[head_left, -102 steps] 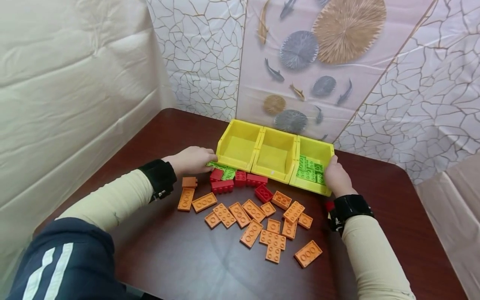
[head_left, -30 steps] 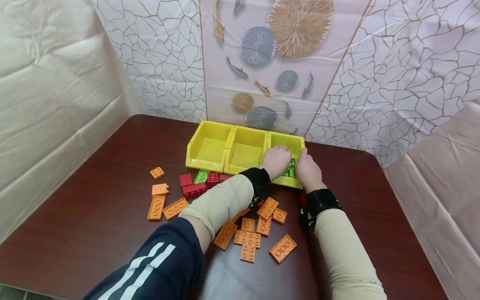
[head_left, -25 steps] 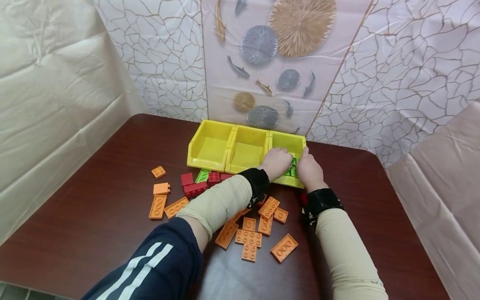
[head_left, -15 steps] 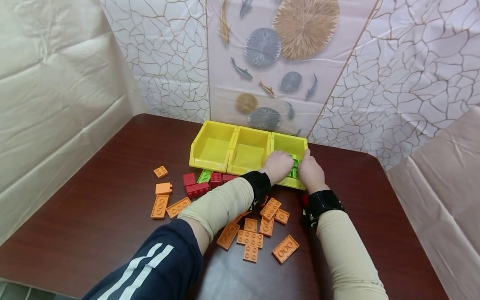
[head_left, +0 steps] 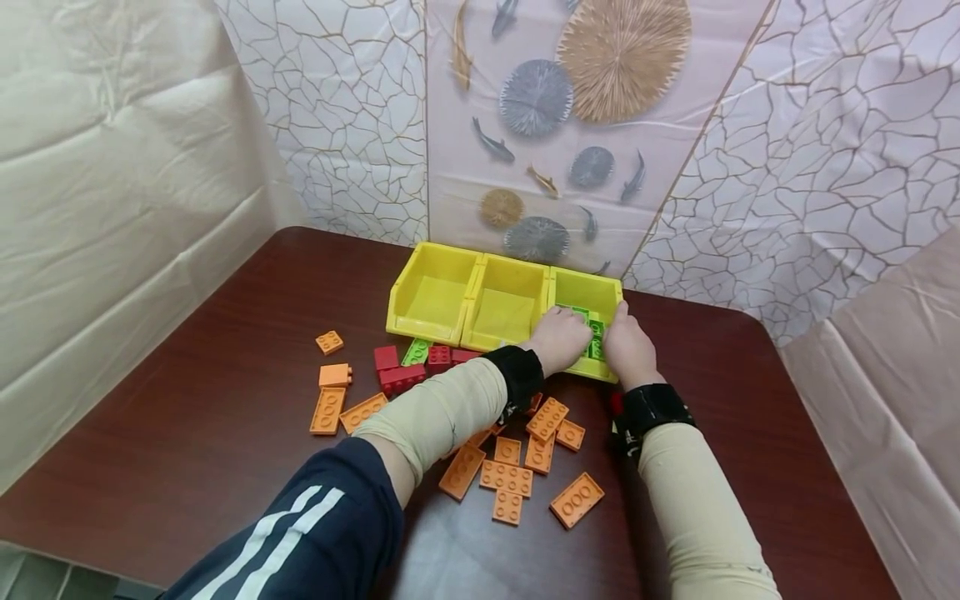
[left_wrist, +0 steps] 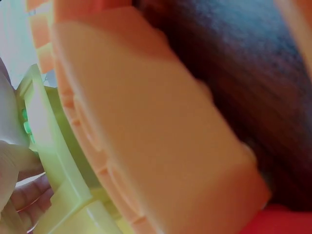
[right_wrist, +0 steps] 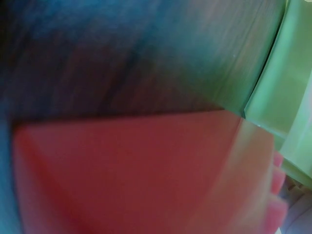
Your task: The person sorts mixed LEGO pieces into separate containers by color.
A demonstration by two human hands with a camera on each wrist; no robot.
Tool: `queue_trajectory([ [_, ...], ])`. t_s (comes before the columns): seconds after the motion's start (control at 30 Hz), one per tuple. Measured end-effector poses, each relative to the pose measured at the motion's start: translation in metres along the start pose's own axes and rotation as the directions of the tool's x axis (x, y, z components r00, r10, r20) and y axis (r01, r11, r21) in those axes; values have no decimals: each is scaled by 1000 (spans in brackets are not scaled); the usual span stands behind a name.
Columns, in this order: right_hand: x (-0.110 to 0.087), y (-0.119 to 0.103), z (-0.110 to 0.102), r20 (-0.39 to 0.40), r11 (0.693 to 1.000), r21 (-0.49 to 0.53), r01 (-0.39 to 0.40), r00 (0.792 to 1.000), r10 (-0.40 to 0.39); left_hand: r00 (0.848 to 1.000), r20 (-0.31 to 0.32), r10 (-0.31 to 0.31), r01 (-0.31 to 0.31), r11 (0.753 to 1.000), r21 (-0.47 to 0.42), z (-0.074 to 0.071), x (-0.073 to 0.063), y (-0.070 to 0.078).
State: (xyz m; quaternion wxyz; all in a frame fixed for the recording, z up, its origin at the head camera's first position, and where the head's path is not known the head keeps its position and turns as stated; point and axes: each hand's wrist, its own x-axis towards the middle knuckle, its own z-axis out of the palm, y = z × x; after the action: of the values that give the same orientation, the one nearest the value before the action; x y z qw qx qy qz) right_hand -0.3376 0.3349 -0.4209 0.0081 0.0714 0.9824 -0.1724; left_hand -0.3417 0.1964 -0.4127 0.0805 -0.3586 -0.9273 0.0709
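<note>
In the head view my left hand [head_left: 562, 339] reaches into the right compartment of the yellow three-part bin [head_left: 592, 369], over the green bricks [head_left: 597, 346] lying there. Its fingers point down, and the fingertips are hidden; I cannot tell whether they pinch a brick. My right hand [head_left: 630, 343] grips the right wall of the same compartment, thumb up at the rim. From the left wrist, an orange brick [left_wrist: 161, 117] looms close, with curled fingers [left_wrist: 34, 195] by the bin at lower left. A red brick [right_wrist: 131, 170] fills the lower right wrist view.
Several orange bricks [head_left: 506, 477] are scattered across the dark wooden table [head_left: 180, 400], some under my left forearm. Red bricks [head_left: 402, 379] and one green brick [head_left: 417, 351] lie before the bin's left compartment. A patterned cloth [head_left: 517, 192] hangs behind the bin.
My left hand has moved right, from the red and green bricks into the right compartment. Fewer green bricks show beside the red ones. My right hand stays at the bin's right wall.
</note>
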Motion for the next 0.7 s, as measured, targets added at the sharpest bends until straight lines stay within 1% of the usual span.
queue_trajectory([
  [0.1,0,1,0,-9,1000,9,4,1000,-3,1000,-18,18,-18,1000,-12,-2,-3,-1],
  [0.17,-1,1,0,-14,1000,12,10,1000,-10,999,-37,40,-41,999,-19,-6,-8,-4],
  [0.23,-1,0,0,-22,1000,9,23,999,-23,996,-49,74,-75,997,-21,-14,-17,-11],
  [0.3,-2,-1,0,-27,999,3,34,999,-34,990,-86,114,-117,993,-34,-21,-29,-22],
  [0.37,-2,-1,-1,-26,999,1,38,999,-38,980,-125,153,-166,980,-106,-31,-47,-38],
  [0.4,-2,-2,-2,-26,999,0,39,999,-39,977,-140,159,-179,972,-150,-35,-57,-47],
  [0.47,-3,-2,-4,-25,999,1,36,999,-36,963,-196,184,-223,953,-204,-38,-78,-68],
  [0.53,-3,-2,-4,-19,999,2,34,999,-34,954,-222,199,-254,933,-255,-37,-102,-91],
  [0.63,-4,-2,-3,-13,999,-6,40,999,-40,954,-212,212,-261,935,-239,-27,-136,-123],
  [0.7,-4,-2,-3,-4,999,-8,41,999,-41,966,-164,199,-235,942,-238,-20,-157,-142],
])
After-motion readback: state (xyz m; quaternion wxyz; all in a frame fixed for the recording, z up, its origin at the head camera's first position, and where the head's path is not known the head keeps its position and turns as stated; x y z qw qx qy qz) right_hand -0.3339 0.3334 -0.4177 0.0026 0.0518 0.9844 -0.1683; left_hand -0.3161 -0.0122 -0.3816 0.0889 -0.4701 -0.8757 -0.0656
